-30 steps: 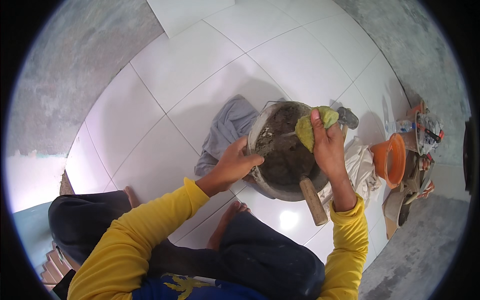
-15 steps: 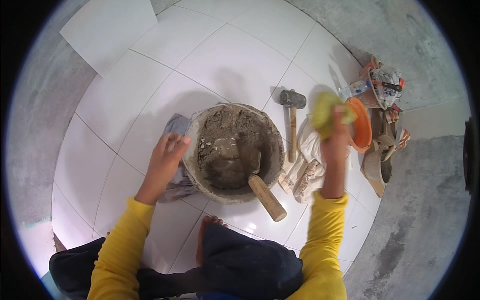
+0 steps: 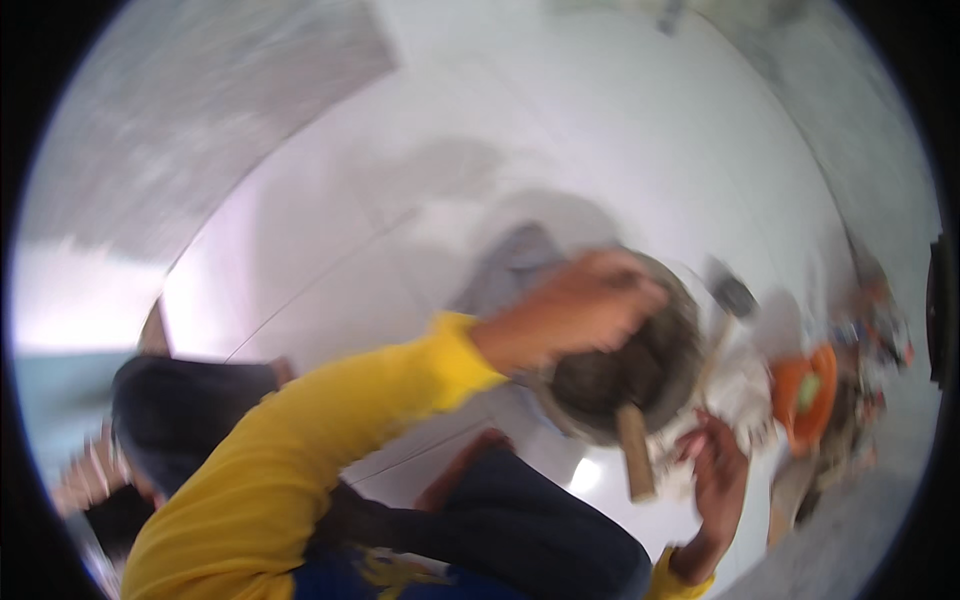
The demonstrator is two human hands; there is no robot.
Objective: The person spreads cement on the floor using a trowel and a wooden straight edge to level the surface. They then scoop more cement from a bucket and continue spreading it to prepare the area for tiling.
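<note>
Motion blurs the picture. My left hand [image 3: 590, 305] is over the grey bucket [image 3: 680, 355], covering part of it; its fingers are smeared. Inside the bucket lies dark mortar [image 3: 585, 385], and a wooden handle [image 3: 636, 455] sticks out toward me. My right hand [image 3: 710, 455] is low beside that handle, fingers apart and curved, holding nothing that I can see. A hammer with a black head [image 3: 733, 292] lies right of the bucket, near a white cloth [image 3: 755, 375]. A yellow-green sponge [image 3: 808, 393] appears inside the orange bowl [image 3: 800, 435].
A grey cloth [image 3: 505, 265] lies behind the bucket on white floor tiles [image 3: 320, 260]. Blurred containers and tools [image 3: 870, 320] line the right wall [image 3: 880, 170]. My crossed legs [image 3: 490, 520] are at the bottom, with a grey wall [image 3: 200, 90] at upper left.
My right hand has let go of the sponge, which now shows in the orange bowl, and has moved down. My left hand has swung rightward over the bucket. The view has shifted.
</note>
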